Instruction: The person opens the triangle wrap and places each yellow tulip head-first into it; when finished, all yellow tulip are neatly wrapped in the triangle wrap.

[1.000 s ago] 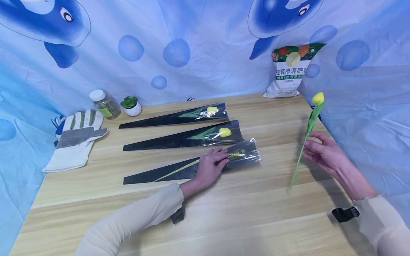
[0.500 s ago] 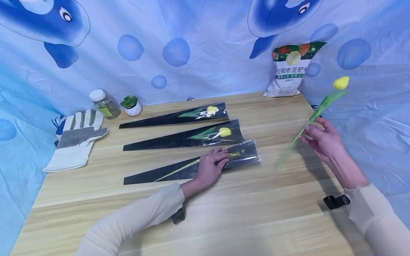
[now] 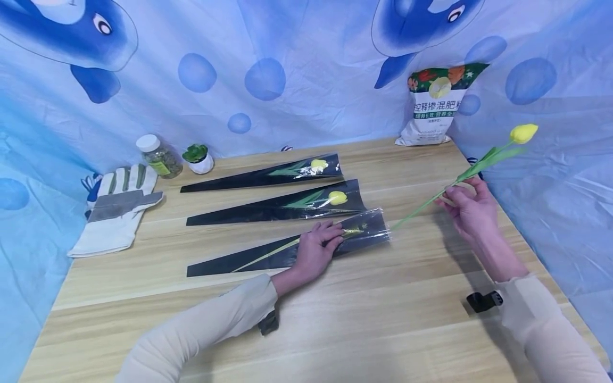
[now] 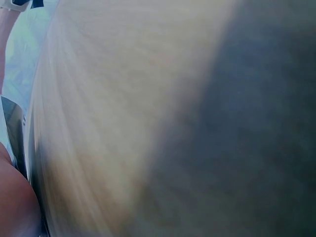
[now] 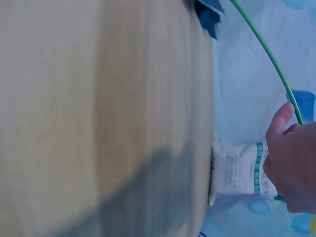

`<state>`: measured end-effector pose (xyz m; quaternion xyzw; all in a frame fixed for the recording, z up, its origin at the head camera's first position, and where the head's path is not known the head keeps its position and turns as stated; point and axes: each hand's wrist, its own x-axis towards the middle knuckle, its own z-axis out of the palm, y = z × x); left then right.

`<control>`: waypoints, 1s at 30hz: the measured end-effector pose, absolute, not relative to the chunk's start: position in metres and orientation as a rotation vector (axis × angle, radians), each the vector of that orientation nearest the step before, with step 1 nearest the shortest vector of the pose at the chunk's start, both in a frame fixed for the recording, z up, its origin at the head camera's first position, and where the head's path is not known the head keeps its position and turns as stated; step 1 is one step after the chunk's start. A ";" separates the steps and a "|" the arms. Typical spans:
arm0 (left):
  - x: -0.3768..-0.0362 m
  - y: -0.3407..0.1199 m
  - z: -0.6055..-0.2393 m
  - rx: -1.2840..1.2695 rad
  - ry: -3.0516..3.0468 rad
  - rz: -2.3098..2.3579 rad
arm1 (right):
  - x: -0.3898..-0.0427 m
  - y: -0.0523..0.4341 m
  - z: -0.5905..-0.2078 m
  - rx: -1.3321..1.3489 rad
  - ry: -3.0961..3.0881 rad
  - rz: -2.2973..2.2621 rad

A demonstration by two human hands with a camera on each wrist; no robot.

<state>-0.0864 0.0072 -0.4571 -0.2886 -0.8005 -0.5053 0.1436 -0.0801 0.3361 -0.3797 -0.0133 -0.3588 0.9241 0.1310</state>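
Observation:
My right hand pinches the green stem of a yellow tulip between thumb and fingers. Its bloom points up and right, and the lower stem end slants down to the mouth of the nearest black flower sleeve. In the right wrist view, the thumb of the right hand lies against the stem. My left hand rests palm down on that sleeve, its fingers pressing near the clear wide end. A thin pale line and a gold mark show on this sleeve.
Behind lie two more black sleeves, a middle one and a far one, each with a yellow tulip inside. Work gloves, a lidded jar and a potted succulent are left; a fertilizer bag stands back right.
My right hand has moved left and tilted the tulip from nearly upright to a slant, bringing its stem end to the nearest sleeve's mouth. The left hand has stayed in place.

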 end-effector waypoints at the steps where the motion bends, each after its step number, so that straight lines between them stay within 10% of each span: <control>1: -0.086 0.008 -0.457 -0.834 -2.305 -1.458 | -0.079 0.334 -0.381 -0.049 -1.050 2.687; 30: -0.085 0.017 -0.455 -0.745 -2.340 -1.474 | -0.068 0.286 -0.403 -0.511 -1.539 2.496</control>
